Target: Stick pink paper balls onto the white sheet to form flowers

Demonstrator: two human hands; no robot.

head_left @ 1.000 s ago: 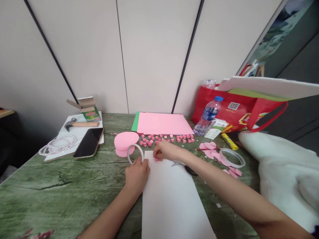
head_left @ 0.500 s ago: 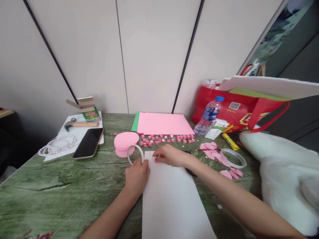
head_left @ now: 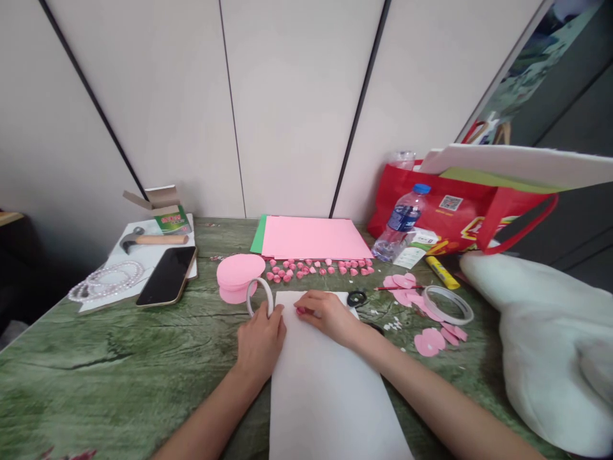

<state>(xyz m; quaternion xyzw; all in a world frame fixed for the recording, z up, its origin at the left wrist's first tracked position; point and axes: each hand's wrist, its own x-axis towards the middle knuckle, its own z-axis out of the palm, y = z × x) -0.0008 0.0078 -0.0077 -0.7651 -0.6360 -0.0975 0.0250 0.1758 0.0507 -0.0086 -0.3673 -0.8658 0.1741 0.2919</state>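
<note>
Working remotely, I see the left hand [head_left: 261, 338] grasping an upright tape roll [head_left: 269, 292] at the edge of a white sheet [head_left: 330, 383], while the right hand [head_left: 332, 316] curls over a pink bud [head_left: 301, 310] at its far end, though I cannot tell whether it is pinched. I judge work barely begun: one bud shows there, with many loose buds [head_left: 328, 262] in rows beyond.
</note>
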